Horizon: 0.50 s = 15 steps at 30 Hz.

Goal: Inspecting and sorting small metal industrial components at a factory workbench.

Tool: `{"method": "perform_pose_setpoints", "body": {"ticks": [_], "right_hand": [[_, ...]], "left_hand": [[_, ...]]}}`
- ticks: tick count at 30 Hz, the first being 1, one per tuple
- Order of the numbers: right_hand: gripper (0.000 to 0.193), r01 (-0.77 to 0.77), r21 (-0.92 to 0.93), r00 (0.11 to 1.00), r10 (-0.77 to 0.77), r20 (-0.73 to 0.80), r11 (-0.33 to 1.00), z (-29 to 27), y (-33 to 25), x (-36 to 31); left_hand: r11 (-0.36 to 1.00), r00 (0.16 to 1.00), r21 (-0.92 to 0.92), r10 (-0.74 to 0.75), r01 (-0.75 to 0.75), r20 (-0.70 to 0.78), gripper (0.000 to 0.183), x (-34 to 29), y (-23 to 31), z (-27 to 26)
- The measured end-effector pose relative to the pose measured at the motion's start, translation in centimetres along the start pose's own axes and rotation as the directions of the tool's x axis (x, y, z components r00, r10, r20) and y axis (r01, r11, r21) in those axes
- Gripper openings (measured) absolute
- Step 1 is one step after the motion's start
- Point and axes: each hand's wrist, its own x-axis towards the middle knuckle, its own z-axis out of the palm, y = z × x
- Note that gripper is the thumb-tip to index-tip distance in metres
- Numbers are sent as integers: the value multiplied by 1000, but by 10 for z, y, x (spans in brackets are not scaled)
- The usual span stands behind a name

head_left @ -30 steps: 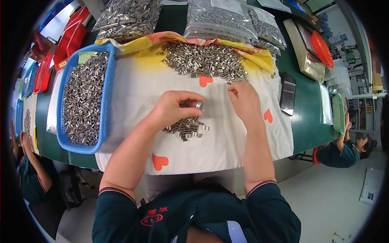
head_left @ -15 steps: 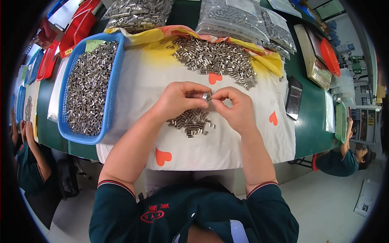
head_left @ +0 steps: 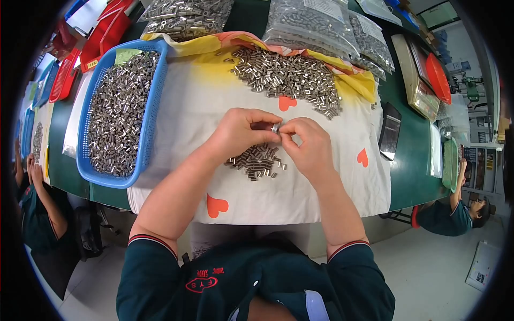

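My left hand [head_left: 241, 130] pinches a short round metal piece [head_left: 276, 128] between thumb and fingertips, over the middle of the cloth [head_left: 278, 199]. Close against its right side, my right hand [head_left: 309, 143] has thumb and forefinger pressed together; whatever lies in that pinch is too small to make out. Just below the hands is a small pile of shiny metal sleeves [head_left: 259, 162], partly covered by my left hand. A larger heap of similar metal sleeves [head_left: 289, 77] spreads across the far part of the cloth.
A blue plastic basket [head_left: 152, 117] full of metal sleeves stands at the left. Clear bags of metal parts [head_left: 310, 24] line the back. To the right, a phone [head_left: 390, 131] lies on the green table [head_left: 409, 184]. Other people sit at both sides.
My fingertips have closed in around the metal piece, so less of it shows. The right hand has shifted slightly down and left. The piles look unchanged.
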Motion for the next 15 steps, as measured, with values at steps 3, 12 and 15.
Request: {"method": "perform_pose_setpoints", "body": {"ticks": [3,12,15], "right_hand": [[8,-41,13,999,41,21,999,1,1,-1],[13,-328,234,929,268,254,915,-13,5,8],[12,-372,143,927,357,118,917,-22,25,14]], "left_hand": [[985,998,160,61,-59,-8,31,0,0,2],[999,999,40,-17,15,47,32,-2,6,-2],[967,997,245,56,-65,43,32,-4,7,0]]}}
